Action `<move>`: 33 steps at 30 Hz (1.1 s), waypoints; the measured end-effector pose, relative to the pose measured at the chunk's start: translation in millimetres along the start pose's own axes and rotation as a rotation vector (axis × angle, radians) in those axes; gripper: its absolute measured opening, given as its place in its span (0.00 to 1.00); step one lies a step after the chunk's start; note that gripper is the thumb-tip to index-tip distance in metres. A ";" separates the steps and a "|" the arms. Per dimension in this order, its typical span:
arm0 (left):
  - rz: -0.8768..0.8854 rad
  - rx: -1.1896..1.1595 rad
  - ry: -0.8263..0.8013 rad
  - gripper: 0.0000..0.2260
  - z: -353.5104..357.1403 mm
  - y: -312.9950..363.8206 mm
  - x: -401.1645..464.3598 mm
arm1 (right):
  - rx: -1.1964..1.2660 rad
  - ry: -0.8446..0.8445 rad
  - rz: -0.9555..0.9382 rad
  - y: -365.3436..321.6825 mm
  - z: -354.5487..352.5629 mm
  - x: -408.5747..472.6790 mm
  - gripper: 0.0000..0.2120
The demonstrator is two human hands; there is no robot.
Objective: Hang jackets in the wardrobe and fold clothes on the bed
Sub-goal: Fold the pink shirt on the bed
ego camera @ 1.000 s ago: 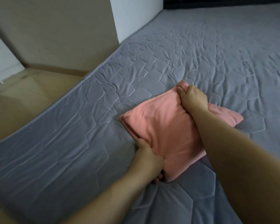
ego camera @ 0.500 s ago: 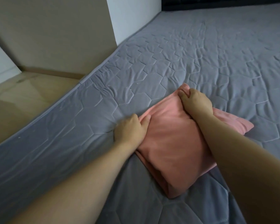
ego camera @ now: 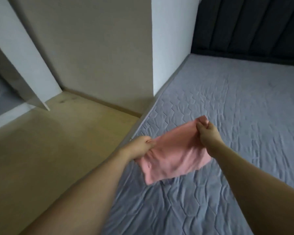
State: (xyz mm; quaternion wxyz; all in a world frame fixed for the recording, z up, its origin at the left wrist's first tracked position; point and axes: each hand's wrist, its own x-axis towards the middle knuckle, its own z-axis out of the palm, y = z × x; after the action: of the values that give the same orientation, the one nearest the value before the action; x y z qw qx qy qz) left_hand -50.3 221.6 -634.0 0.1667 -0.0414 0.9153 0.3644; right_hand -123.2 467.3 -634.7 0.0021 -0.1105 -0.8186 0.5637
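Observation:
A folded pink garment (ego camera: 173,156) hangs in the air above the grey quilted bed (ego camera: 236,116), near the bed's left edge. My left hand (ego camera: 140,145) pinches its left top corner, and my right hand (ego camera: 208,133) grips its right top corner. The cloth sags between both hands, its lower edge just above the mattress.
A beige floor (ego camera: 58,141) lies left of the bed. A beige wall panel (ego camera: 95,48) and a white wall corner (ego camera: 170,48) stand behind it. A dark padded headboard (ego camera: 253,26) closes the far end of the bed. A white board edge (ego camera: 24,56) slants at left.
The pink garment lay on the bed under both hands; now both hands have lifted it off the mattress by its top corners. My view has tilted up.

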 end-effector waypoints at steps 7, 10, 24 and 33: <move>0.001 0.362 0.483 0.11 -369.5 108.7 -188.8 | 0.242 -0.149 -0.191 -403.4 48.4 -95.9 0.13; -0.072 0.481 0.653 0.11 -488.7 124.9 -270.2 | 0.273 -0.261 -0.292 -536.9 86.3 -146.8 0.10; -0.290 0.705 0.996 0.13 -753.4 -11.6 -451.2 | 0.315 -0.780 -0.312 -796.0 359.6 -271.6 0.12; -0.592 0.993 1.139 0.12 -936.4 -140.8 -401.6 | 0.325 -0.926 -0.495 -907.0 573.2 -232.7 0.14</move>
State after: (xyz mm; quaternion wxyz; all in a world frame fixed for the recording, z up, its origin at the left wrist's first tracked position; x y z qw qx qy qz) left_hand 97.9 -537.3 44.3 -0.2364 -0.3820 0.8658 -0.2204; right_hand -131.6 -412.6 21.9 -0.2090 0.3466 -0.6380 0.6551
